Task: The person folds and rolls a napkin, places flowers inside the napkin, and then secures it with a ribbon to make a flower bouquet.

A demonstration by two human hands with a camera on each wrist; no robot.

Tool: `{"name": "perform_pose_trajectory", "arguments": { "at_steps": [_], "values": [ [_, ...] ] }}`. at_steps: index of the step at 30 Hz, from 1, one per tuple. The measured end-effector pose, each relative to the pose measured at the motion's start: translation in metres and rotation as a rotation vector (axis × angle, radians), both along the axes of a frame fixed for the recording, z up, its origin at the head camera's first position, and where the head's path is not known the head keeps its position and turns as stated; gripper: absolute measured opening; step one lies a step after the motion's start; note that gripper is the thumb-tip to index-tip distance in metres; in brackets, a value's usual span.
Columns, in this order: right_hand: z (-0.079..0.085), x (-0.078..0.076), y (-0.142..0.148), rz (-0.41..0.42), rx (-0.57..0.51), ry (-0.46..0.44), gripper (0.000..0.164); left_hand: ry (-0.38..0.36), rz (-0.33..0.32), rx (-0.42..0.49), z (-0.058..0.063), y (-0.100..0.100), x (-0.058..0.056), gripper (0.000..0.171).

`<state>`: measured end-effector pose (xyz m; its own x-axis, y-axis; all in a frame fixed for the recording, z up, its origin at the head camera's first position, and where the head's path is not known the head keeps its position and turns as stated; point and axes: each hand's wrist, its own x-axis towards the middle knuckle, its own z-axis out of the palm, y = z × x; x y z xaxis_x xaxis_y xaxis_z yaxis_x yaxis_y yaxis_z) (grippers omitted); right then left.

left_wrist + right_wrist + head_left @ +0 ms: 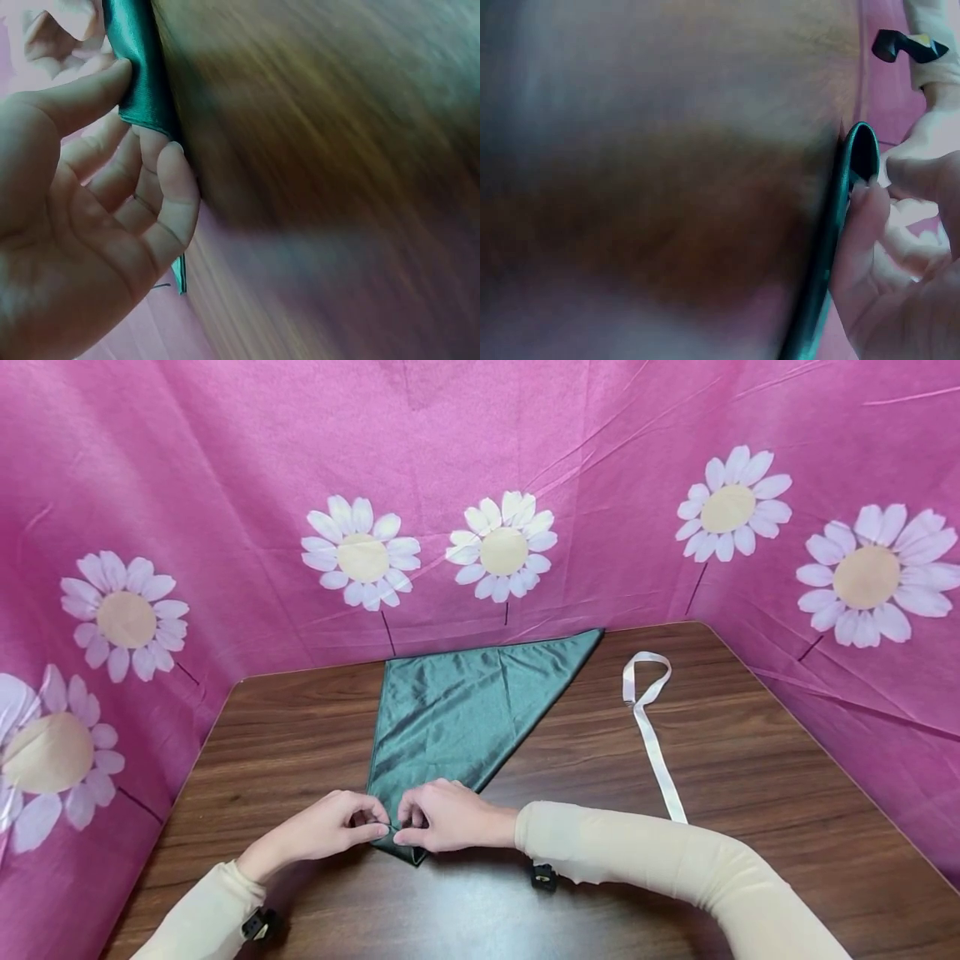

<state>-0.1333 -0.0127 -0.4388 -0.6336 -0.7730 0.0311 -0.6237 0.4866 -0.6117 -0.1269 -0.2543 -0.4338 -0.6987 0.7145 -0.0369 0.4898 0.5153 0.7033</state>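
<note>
Pinching tightly, with left hand (330, 825), the folded near end of cloth (442, 710), spread up to table's (300, 735) far edge. Just beside, pinching that end likewise with right hand (448, 818). Rightward, across open tabletop, well apart from ribbon (657, 760).

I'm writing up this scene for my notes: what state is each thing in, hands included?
Green cloth: laid flat over most of its length, near end curled up.
Left hand: pinching the cloth's near end.
Right hand: pinching that end too.
White ribbon: lying unheld, far end looped, near end hidden.
Pink backdrop: hanging, creased.
</note>
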Motion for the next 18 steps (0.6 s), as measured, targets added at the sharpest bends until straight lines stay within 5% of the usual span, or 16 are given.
{"name": "perform_pose_trajectory", "arguments": {
  "at_steps": [3, 11, 18],
  "values": [
    [0.004, 0.002, -0.002, 0.004, 0.019, 0.093, 0.013, 0.018, 0.014, -0.015, 0.002, 0.002, 0.000, 0.007],
    [0.000, 0.002, -0.006, 0.038, 0.065, 0.159, 0.016, 0.045, 0.026, 0.000, 0.003, 0.002, 0.001, 0.003],
    [-0.005, -0.001, -0.006, 0.063, 0.004, 0.148, 0.007, 0.089, -0.056, 0.009, 0.002, -0.004, 0.001, 0.017]
  ]
}}
